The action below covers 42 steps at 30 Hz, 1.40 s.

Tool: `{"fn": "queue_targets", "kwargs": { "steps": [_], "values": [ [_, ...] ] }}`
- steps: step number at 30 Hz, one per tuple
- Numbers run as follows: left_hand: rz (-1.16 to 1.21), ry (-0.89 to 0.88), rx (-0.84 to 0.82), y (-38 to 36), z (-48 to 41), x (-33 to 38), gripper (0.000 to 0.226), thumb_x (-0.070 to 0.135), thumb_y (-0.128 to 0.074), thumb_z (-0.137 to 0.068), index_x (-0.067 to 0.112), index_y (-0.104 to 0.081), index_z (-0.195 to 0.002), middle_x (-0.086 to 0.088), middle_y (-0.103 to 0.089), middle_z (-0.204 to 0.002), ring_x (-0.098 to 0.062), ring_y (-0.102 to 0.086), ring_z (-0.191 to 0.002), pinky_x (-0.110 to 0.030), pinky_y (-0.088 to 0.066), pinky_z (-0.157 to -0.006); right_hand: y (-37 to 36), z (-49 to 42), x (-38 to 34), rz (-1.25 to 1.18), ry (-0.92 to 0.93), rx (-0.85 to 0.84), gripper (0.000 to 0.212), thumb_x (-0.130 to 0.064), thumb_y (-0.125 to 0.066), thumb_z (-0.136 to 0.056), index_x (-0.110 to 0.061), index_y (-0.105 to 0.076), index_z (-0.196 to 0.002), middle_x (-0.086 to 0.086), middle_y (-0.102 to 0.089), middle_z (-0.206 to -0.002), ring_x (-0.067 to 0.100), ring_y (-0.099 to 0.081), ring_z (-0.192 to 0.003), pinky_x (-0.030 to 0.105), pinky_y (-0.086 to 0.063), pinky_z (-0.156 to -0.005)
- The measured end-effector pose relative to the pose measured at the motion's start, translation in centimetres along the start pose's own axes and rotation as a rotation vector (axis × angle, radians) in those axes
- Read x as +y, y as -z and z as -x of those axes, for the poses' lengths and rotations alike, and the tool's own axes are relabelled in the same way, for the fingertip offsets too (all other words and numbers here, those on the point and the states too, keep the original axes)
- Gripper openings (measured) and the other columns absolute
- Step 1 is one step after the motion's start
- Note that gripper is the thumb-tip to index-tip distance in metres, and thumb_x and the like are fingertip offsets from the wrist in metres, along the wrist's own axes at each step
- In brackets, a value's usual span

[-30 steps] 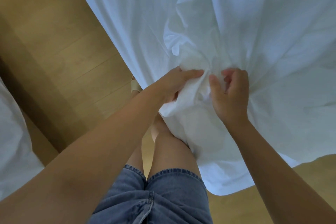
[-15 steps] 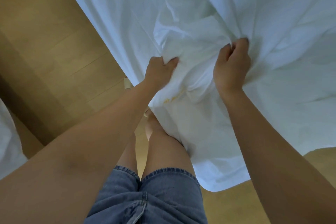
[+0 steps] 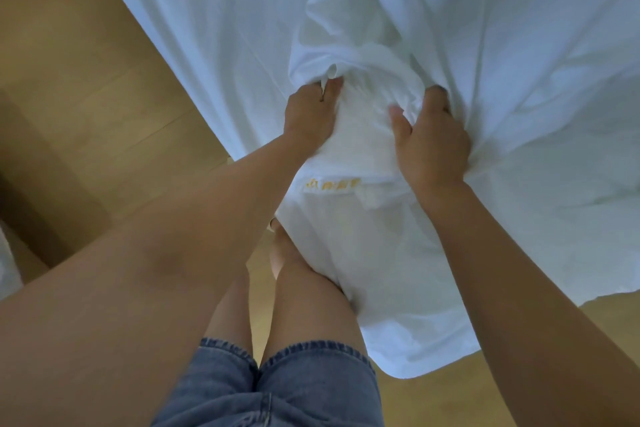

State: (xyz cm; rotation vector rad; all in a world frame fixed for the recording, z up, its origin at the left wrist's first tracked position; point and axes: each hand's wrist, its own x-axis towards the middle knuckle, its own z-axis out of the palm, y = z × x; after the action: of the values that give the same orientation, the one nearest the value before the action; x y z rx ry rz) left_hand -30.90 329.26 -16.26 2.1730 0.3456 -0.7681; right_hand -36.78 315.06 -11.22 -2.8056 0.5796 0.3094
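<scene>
Gripping white sheet (image 3: 450, 55) — left hand (image 3: 311, 116), right hand (image 3: 431, 140) — bunched folds between

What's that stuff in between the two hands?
In the head view, a bunched-up wad of the white sheet fills the gap between the left hand and the right hand; both grip it. A tag with yellow writing sits just below.

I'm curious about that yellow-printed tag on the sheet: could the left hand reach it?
Probably yes. The tag lies uncovered close to the left hand, with nothing between them. But that hand grips a bunch of the white sheet, so it would have to let go first.
</scene>
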Motion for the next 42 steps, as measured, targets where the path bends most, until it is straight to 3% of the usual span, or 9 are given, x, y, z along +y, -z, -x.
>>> {"fn": "queue_targets", "kwargs": {
  "steps": [5,10,18,22,27,31,33,37,42],
  "values": [
    [0.098,0.008,-0.189,0.9,3.1,-2.2,0.062,0.05,-0.057,-0.088,0.016,-0.04,-0.137,0.003,-0.056,-0.121,-0.017,-0.055,-0.107,-0.022,-0.04,-0.087,-0.4,-2.1,0.1,0.108,-0.072,0.0,0.036,-0.03,-0.04,-0.1,-0.004,-0.045,-0.125,0.02,-0.065,-0.108,0.039,-0.063,-0.097,0.039,-0.042,-0.068],
    [-0.036,-0.014,-0.149,2.0,4.1,-4.0,0.039,0.046,-0.066,-0.083,0.017,-0.043,-0.072,0.007,-0.043,-0.066,-0.009,-0.041,-0.057,-0.009,-0.033,-0.048,-0.7,-2.6,-0.4,0.045,-0.166,-0.011,0.036,-0.028,-0.04,-0.1,-0.006,-0.044,-0.129,0.017,-0.064,-0.115,0.037,-0.061,-0.103,0.041,-0.046,-0.076],
    [0.05,-0.052,-0.054,-0.8,-0.2,0.5,0.032,0.033,-0.054,-0.093,0.007,-0.057,-0.112,-0.003,-0.062,-0.101,-0.025,-0.057,-0.098,-0.029,-0.043,-0.082,0.1,-1.8,0.7,-0.053,-0.09,0.019,0.036,-0.03,-0.04,-0.1,-0.004,-0.047,-0.124,0.014,-0.064,-0.114,0.034,-0.061,-0.104,0.037,-0.045,-0.077],
    [0.003,0.046,-0.226,-0.5,0.8,-0.1,0.043,0.046,-0.054,-0.091,0.014,-0.045,-0.063,0.003,-0.046,-0.06,-0.016,-0.046,-0.057,-0.021,-0.039,-0.051,0.3,-1.5,0.6,-0.075,-0.096,0.01,0.035,-0.03,-0.041,-0.1,-0.005,-0.048,-0.123,0.015,-0.065,-0.112,0.034,-0.061,-0.103,0.038,-0.045,-0.077],
    [-0.017,0.16,-0.499,0.8,3.4,-1.1,0.049,0.059,-0.068,-0.075,0.018,-0.045,-0.061,0.016,-0.044,-0.04,-0.002,-0.043,-0.038,-0.01,-0.035,-0.04,0.4,-1.0,0.4,-0.107,-0.123,-0.028,0.034,-0.033,-0.043,-0.098,-0.007,-0.05,-0.119,0.012,-0.065,-0.114,0.033,-0.06,-0.105,0.038,-0.045,-0.079],
    [-0.213,0.061,-0.554,0.8,3.3,0.5,0.055,0.071,-0.069,-0.062,0.023,-0.052,-0.08,0.022,-0.025,-0.094,-0.016,-0.055,-0.067,-0.026,-0.043,-0.057,0.7,0.4,0.3,-0.383,-0.174,-0.036,0.036,-0.031,-0.048,-0.095,-0.007,-0.049,-0.122,0.008,-0.061,-0.119,0.027,-0.055,-0.111,0.028,-0.038,-0.085],
    [-0.253,0.051,-0.554,0.2,3.3,0.7,0.058,0.07,-0.068,-0.066,0.018,-0.054,-0.085,0.003,-0.054,-0.078,-0.012,-0.053,-0.071,-0.024,-0.037,-0.057,0.9,2.1,0.0,-0.694,-0.225,-0.003,0.036,-0.023,-0.054,-0.093,-0.006,-0.05,-0.123,0.003,-0.057,-0.116,0.017,-0.053,-0.109,0.021,-0.037,-0.092],
    [-0.266,0.098,-0.408,-1.9,4.7,0.0,0.054,0.061,-0.06,-0.081,0.01,-0.051,-0.096,0.0,-0.052,-0.082,-0.022,-0.054,-0.088,-0.024,-0.036,-0.063,-0.4,7.8,0.0,-0.959,-0.49,0.208,0.024,-0.018,-0.057,-0.086,-0.016,-0.052,-0.11,-0.006,-0.051,-0.107,0.001,-0.05,-0.094,0.01,-0.04,-0.083],
    [-0.076,0.022,-0.202,-2.7,7.5,-0.3,0.045,0.045,-0.054,-0.092,0.003,-0.057,-0.075,-0.011,-0.061,-0.075,-0.03,-0.059,-0.079,-0.029,-0.039,-0.064,-4.0,11.6,1.3,-1.152,-0.889,0.059,0.025,-0.029,-0.056,-0.093,-0.01,-0.048,-0.109,0.009,-0.054,-0.116,0.017,-0.053,-0.101,0.02,-0.042,-0.081]
  ]
}}
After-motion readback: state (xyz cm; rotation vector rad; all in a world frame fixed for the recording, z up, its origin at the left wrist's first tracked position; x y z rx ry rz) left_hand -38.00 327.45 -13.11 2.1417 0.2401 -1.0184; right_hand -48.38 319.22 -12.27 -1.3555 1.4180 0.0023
